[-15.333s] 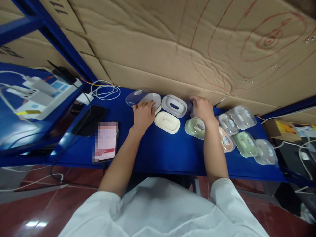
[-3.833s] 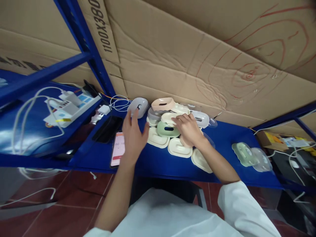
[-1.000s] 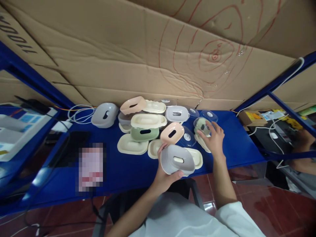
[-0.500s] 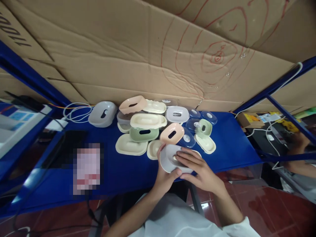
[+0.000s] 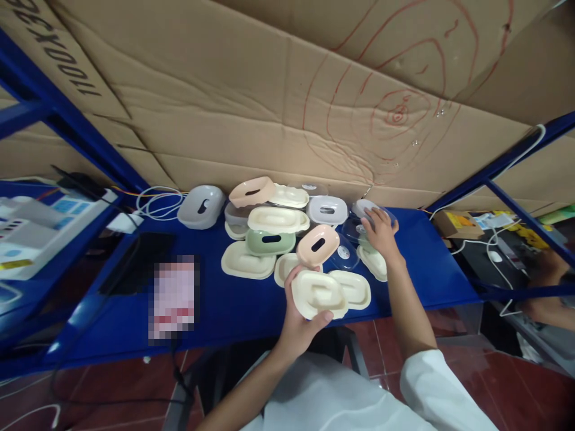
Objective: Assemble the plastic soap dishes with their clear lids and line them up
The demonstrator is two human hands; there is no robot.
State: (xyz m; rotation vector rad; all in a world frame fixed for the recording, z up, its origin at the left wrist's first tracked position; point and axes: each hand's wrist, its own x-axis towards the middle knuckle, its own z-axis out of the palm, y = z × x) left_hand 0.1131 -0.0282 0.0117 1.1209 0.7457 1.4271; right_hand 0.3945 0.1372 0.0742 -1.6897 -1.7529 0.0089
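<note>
My left hand (image 5: 302, 317) is closed round a cream oval tray (image 5: 318, 294) with a raised middle, held over the table's front edge, thumb on the near rim. At the back right my right hand (image 5: 381, 230) reaches over the clear blue-looking lids, its fingers on a pale grey cover (image 5: 363, 207) that they partly hide. Just beyond the left hand lies a peach slotted cover (image 5: 305, 250). Another cream tray (image 5: 357, 290) lies beside the held one. Under the right wrist a cream tray (image 5: 376, 263) is partly hidden.
Behind stand a green slotted cover (image 5: 272, 242), a white slotted cover (image 5: 330, 211) and a grey slotted cover (image 5: 200, 208). More cream trays lie among them on the blue table (image 5: 431, 263). A cardboard wall (image 5: 215, 114) closes the back. Cables (image 5: 157, 206) lie left.
The pale grey cover has come away from the cream tray in my left hand. My right hand has moved with it to the back right, over the clear lids. The view has shifted slightly.
</note>
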